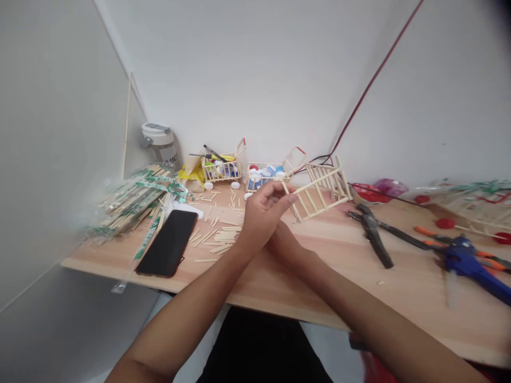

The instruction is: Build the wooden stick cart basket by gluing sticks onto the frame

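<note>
My left hand [263, 210] is raised over the middle of the wooden table [399, 298], fingers closed on the left end of a small stick frame basket [321, 192] built of pale wooden sticks. The basket tilts up to the right. My right hand [285, 242] lies under and behind the left one; its fingers are hidden. Cut wooden sticks [221, 235] lie scattered on the table just left of my hands.
A black phone [167, 243] lies at the left front edge. Wrapped chopstick packets [131, 205] pile at far left. Two stick baskets [223, 167] with bottle caps stand by the wall. Black pliers [373, 234] and a blue glue gun [467, 260] lie right.
</note>
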Motion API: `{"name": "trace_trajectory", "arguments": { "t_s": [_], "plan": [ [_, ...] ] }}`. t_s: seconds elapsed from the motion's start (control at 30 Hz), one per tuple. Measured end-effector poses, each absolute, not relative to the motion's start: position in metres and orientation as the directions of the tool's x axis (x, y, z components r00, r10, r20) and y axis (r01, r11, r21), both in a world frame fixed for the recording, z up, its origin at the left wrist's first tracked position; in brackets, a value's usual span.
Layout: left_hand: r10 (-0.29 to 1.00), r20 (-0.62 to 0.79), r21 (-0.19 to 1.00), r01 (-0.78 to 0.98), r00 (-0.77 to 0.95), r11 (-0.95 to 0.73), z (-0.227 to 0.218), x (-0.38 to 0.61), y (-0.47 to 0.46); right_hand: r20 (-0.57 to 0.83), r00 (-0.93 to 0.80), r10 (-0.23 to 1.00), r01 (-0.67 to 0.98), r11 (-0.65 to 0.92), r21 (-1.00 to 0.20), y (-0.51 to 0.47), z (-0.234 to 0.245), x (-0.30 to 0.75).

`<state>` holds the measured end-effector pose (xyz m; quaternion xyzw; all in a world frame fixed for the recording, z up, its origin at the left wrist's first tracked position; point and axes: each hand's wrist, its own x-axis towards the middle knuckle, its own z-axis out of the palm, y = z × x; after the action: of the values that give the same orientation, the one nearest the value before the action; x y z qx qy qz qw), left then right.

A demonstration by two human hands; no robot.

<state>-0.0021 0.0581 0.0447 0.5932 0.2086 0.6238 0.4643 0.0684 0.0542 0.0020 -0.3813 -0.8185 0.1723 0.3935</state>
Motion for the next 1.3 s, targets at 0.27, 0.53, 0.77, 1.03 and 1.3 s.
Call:
{"name": "trace_trajectory", "arguments": {
  "t_s": [0.27, 0.53, 0.77, 1.03, 1.3],
  "plan": [
    [0.88, 0.447, 0.851, -0.378, 0.161, -0.363, 0.035, -0.001, 0.07, 0.4, -0.171, 0.9, 0.689, 0.4, -0.604, 0.002, 0.007, 0.173],
    [0.908, 0.39, 0.875, -0.368, 0.152, -0.314, 0.028, 0.0, 0.079, 0.328, 0.177, 0.928, 0.356, 0.25, -0.9, -0.009, 0.034, 0.231],
    [0.897, 0.428, 0.893, -0.204, 0.114, -0.4, 0.029, 0.002, 0.075, 0.579, 0.201, 0.79, 0.712, 0.288, -0.64, -0.01, 0.047, 0.215],
    [0.876, 0.465, 0.884, -0.127, 0.132, -0.45, 0.034, 0.005, 0.067, 0.603, 0.208, 0.77, 0.747, 0.273, -0.606, -0.005, 0.032, 0.21],
    [0.855, 0.492, 0.87, -0.108, 0.162, -0.481, 0.037, 0.008, 0.061, 0.645, 0.147, 0.75, 0.775, 0.318, -0.546, -0.004, 0.024, 0.207]
  ]
}}
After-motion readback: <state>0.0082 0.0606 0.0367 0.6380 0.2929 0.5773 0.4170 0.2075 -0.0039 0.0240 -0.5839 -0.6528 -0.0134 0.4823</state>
